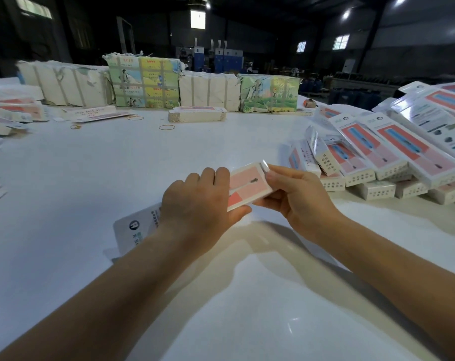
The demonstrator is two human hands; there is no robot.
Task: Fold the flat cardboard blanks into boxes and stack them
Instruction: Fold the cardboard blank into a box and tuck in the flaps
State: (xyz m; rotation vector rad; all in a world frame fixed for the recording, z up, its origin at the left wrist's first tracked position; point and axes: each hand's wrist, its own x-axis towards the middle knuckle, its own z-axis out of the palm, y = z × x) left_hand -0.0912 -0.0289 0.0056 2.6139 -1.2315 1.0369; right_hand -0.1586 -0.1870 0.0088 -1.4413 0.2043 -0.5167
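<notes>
Between both hands | box (248,185) gripped: left hand (197,204), right hand (296,194)

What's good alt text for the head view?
Two hands hold one pink-printed box above a white table: the left hand grips its middle, the right hand pinches its far end. Finished boxes pile up at right; a stack of blanks lies behind.

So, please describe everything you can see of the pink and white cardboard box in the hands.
The pink and white cardboard box is long and slim, glossy, printed with a dark tool picture. It is held above the white table, tilted. The left hand grips its middle; the right hand pinches its far end flap.
</notes>
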